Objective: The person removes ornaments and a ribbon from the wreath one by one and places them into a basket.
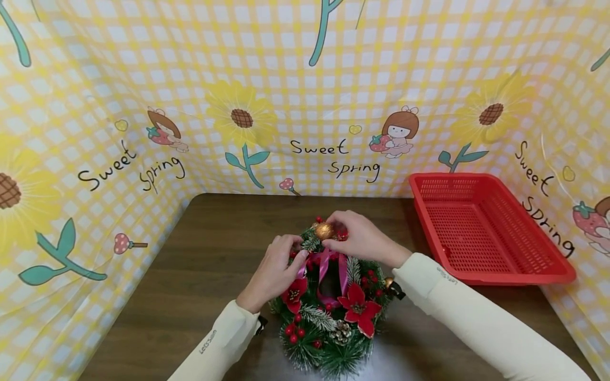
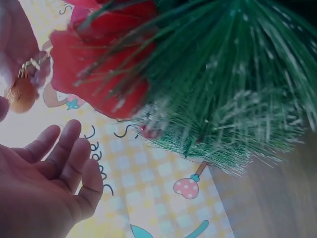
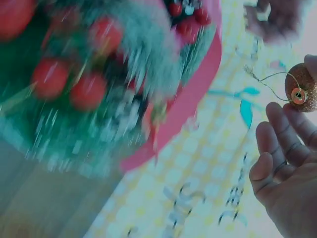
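While the gold bauble [image 1: 324, 230] is pinched by the right hand [image 1: 358, 236], the left hand [image 1: 272, 271] is unclenched! Probably light, it's best gripped round its sides.

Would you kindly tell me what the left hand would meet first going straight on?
The left hand would probably meet the frosted pine sprig beside the gold bauble, though depth is unclear.

Spreads across the lower frame as a dark wood-grain tabletop [image 1: 205, 275]; carries a decorated green wreath [image 1: 324, 318] at lower centre, a red basket [image 1: 514, 277] at right.
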Demonstrator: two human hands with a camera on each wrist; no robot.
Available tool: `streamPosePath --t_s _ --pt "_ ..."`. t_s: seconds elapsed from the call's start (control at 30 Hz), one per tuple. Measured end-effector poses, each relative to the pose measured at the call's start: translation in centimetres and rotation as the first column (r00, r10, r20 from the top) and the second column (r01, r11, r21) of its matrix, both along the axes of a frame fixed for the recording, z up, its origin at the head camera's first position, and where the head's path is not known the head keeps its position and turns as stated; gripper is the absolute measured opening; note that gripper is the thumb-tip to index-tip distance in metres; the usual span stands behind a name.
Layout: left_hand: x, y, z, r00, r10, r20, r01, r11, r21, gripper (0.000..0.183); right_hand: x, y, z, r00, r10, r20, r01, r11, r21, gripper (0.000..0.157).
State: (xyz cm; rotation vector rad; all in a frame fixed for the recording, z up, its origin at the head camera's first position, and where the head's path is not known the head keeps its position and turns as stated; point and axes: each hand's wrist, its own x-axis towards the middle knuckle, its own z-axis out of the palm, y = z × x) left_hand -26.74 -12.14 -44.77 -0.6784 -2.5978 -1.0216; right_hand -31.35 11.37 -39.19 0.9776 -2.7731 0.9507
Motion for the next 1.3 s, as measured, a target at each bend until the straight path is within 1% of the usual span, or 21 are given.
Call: streamPosePath --t_s 0.1,0.2,0.3,0.43,0.5,0.6,0.77,0.83,0.93,1.07,1.23,1.3 --pt "-0.1 -0.2 -0.3 0.999 0.039 0.006 -0.039 0.999 -0.024 0.031 -0.8 2.5 0.4 0.994 -0.112 0.011 0.112 0.994 0.005 0.034" --pt "-0.3 -0.5 -0.7 0.996 0.083 0.023 -0.082 0.995 -0.052 0.031 -1.5 5.6 0.9 0.970 -0.243 0.001 0.243 0.970 0.019 0.036" --pt "-0.3 -0.8 -1.0 0.993 0.113 0.039 -0.109 0.990 -0.084 0.033 -2.1 9.1 1.5 0.932 -0.361 -0.024 0.361 0.932 0.030 0.040" --pt "-0.5 -1.0 -1.3 0.992 0.121 0.043 -0.116 0.988 -0.102 0.032 -2.0 13.6 2.4 0.871 -0.491 -0.022 0.492 0.868 0.069 0.046" --pt "-0.5 -1.1 -1.4 0.992 0.124 0.039 -0.119 0.988 -0.102 0.031 -1.8 15.4 2.6 0.843 -0.537 -0.010 0.535 0.838 0.107 0.047" --pt "-0.6 -1.2 -1.5 0.991 0.125 0.037 -0.121 0.988 -0.098 0.031 -1.6 17.5 2.5 0.810 -0.586 0.010 0.576 0.800 0.167 0.049" --pt "-0.7 -1.1 -1.6 0.992 0.122 0.041 -0.117 0.987 -0.106 0.032 -1.4 19.7 1.5 0.769 -0.639 0.020 0.619 0.752 0.229 0.052" --pt "-0.8 -1.0 -1.6 0.992 0.119 0.048 -0.114 0.988 -0.109 0.032 -1.3 20.3 1.1 0.762 -0.647 0.017 0.624 0.742 0.245 0.052" --pt "-0.8 -1.0 -1.5 0.992 0.115 0.054 -0.109 0.988 -0.108 0.032 -1.1 20.9 0.9 0.763 -0.646 0.032 0.615 0.740 0.274 0.054" --pt "-0.8 -1.1 -1.5 0.992 0.115 0.044 -0.110 0.988 -0.107 0.031 -1.1 21.2 0.9 0.770 -0.636 0.046 0.597 0.744 0.299 0.055" --pt "-0.7 -1.2 -1.6 0.992 0.116 0.043 -0.111 0.988 -0.106 0.031 -1.2 21.2 0.8 0.777 -0.627 0.047 0.587 0.750 0.305 0.053" --pt "-0.8 -1.3 -1.6 0.992 0.115 0.044 -0.109 0.988 -0.105 0.032 -1.1 21.1 0.8 0.777 -0.627 0.057 0.583 0.751 0.309 0.053"
